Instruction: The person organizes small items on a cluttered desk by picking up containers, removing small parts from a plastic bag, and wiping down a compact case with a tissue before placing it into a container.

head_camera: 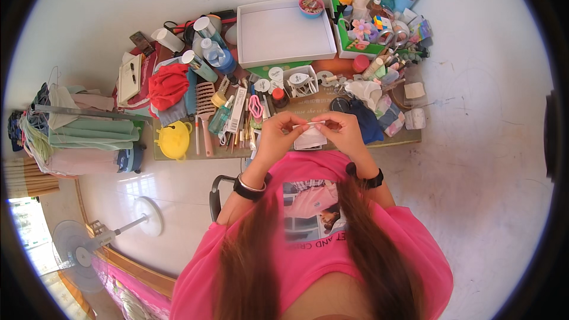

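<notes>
Both my hands meet over the front edge of the table. Between thumb and fingertips, my left hand pinches the upper left of a small white sheet, which looks like thin paper or cloth. My right hand grips the same sheet at its upper right. Its lower part hangs down towards my pink shirt, over something I cannot make out. Just beyond my hands stand a dark jar with a red lid and a small white box filled with small items.
To the left lie a pink hairbrush, a yellow strainer-like bowl and a red cloth. A shallow white tray stands at the back. Right of it is a green-and-white box crammed with bottles. A dark blue pouch lies beside my right hand.
</notes>
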`<state>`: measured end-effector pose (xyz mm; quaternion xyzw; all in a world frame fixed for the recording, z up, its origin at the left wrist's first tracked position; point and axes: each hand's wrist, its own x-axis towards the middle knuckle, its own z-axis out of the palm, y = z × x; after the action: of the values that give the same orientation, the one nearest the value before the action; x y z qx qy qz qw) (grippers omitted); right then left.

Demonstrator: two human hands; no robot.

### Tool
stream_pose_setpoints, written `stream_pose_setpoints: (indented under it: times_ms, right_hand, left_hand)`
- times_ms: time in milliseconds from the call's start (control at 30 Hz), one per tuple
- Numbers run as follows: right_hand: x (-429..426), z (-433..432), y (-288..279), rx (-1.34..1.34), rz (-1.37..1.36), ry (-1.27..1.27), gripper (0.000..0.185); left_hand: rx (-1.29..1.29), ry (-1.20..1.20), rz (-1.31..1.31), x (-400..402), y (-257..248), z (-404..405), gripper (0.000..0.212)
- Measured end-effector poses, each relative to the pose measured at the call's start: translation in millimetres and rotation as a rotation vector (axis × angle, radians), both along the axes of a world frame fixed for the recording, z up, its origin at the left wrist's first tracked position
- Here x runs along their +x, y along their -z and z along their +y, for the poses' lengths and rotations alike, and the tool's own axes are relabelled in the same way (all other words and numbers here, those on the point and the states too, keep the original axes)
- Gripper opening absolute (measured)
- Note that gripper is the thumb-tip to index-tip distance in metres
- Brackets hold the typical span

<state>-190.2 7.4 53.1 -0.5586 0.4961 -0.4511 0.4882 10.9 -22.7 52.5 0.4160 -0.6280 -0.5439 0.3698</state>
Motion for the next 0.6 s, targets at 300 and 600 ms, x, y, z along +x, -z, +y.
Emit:
stream_pose_setpoints:
  times_ms: [300, 600]
  right_hand:
    - [1, 0, -7, -0.300, 0.122, 0.040, 0.019]
    - [-2, -8, -9, -0.390, 0.112, -0.034, 0.021]
  left_hand:
    - [0.312, 0.052, 0.167, 0, -1, 1, 0.016]
    - [0.226, 0.065, -0.020, 4, -3, -1, 0.018]
